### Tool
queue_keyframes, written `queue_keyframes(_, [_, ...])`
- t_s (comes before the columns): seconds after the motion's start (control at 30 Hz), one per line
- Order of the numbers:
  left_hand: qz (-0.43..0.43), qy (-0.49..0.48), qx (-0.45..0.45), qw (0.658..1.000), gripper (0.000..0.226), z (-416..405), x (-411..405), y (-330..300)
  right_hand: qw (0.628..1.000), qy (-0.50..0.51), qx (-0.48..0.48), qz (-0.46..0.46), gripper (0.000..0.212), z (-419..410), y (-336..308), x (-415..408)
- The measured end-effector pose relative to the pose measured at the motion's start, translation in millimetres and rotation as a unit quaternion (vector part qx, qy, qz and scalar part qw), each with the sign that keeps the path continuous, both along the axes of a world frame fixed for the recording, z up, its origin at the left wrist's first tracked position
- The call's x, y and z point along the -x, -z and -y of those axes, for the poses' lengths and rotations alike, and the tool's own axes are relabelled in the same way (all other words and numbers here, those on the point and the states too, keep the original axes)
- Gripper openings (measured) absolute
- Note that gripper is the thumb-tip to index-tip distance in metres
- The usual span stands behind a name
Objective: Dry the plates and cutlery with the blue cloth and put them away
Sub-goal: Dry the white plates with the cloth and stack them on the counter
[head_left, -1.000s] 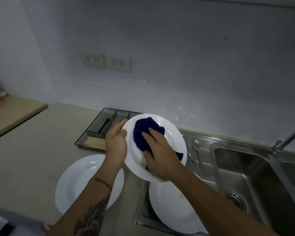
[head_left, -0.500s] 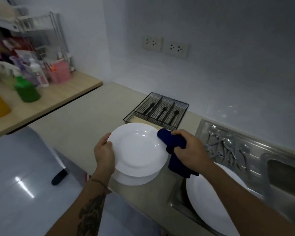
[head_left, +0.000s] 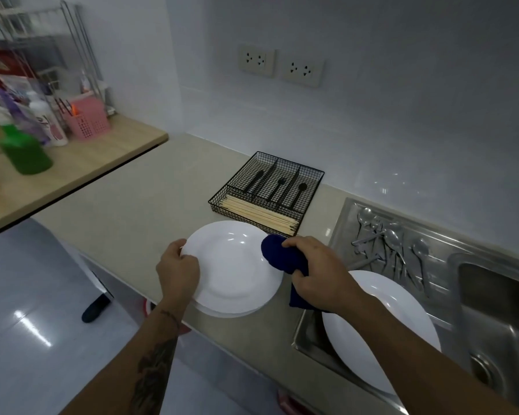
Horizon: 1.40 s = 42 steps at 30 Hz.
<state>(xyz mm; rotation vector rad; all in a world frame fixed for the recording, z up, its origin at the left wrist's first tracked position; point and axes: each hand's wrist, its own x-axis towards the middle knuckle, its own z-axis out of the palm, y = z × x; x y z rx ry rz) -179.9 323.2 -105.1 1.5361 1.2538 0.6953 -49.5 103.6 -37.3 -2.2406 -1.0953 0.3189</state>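
My left hand (head_left: 177, 269) grips the left rim of a white plate (head_left: 237, 265), which lies on top of another white plate (head_left: 222, 313) on the beige counter. The blue cloth (head_left: 282, 259) is bunched in my right hand (head_left: 318, 271) just past the top plate's right rim. A third white plate (head_left: 372, 333) leans in the sink's left basin. Several metal spoons (head_left: 390, 244) lie on the steel draining board. A black wire cutlery tray (head_left: 267, 190) behind the plates holds black cutlery and wooden chopsticks.
The steel sink (head_left: 492, 310) fills the right side. A wooden shelf (head_left: 72, 166) at left carries a green bottle (head_left: 24, 151), a pink basket (head_left: 87, 116) and other bottles. Two wall sockets (head_left: 279, 65) sit above the counter. The counter's front edge drops to a glossy floor.
The plate went from upright, with the cloth pressed on its face, down onto the plate on the counter. My right hand drew the cloth off to the right rim. My view swung left.
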Motion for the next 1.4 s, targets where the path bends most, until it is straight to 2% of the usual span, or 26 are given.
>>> queue_keyframes(0.13, [-0.094,0.035,-0.081,0.992,0.051,-1,-2,2,1.0,-0.004,0.001,0.005,0.059,3,2,2])
queue_keyframes(0.37, [-0.151,0.044,-0.134,0.978,0.052,-3,-1,7,0.999,0.033,-0.024,-0.025,0.059,15,13,-1])
queue_keyframes(0.5, [-0.142,0.058,-0.186,0.971,0.05,4,-10,2,0.996,0.072,-0.03,-0.044,0.059,31,13,-7])
queue_keyframes(0.67, [-0.075,0.113,-0.218,0.966,0.048,26,-39,-8,0.99,0.116,-0.053,-0.059,0.057,55,8,-16])
queue_keyframes(0.77, [-0.046,0.147,-0.208,0.966,0.045,46,-60,-15,0.978,0.163,-0.092,-0.091,0.055,73,7,-23])
queue_keyframes(0.87, [-0.002,0.209,-0.196,0.958,0.041,77,-79,-20,0.949,0.23,-0.153,-0.149,0.054,92,4,-31])
queue_keyframes(0.93, [0.017,0.265,-0.216,0.939,0.039,104,-89,-17,0.922,0.279,-0.191,-0.188,0.051,105,3,-35])
queue_keyframes(1.03, [0.001,0.369,-0.238,0.898,0.037,143,-101,-5,0.898,0.327,-0.215,-0.203,0.05,125,5,-40])
queue_keyframes(1.13, [-0.051,0.436,-0.207,0.874,0.039,174,-111,11,0.894,0.349,-0.2,-0.197,0.048,144,6,-42])
queue_keyframes(1.27, [-0.149,0.464,-0.166,0.857,0.049,196,-117,19,0.9,0.37,-0.161,-0.167,0.049,166,11,-40])
queue_keyframes(1.4, [-0.138,0.478,-0.124,0.859,0.057,196,-121,21,0.908,0.374,-0.121,-0.146,0.048,184,18,-37])
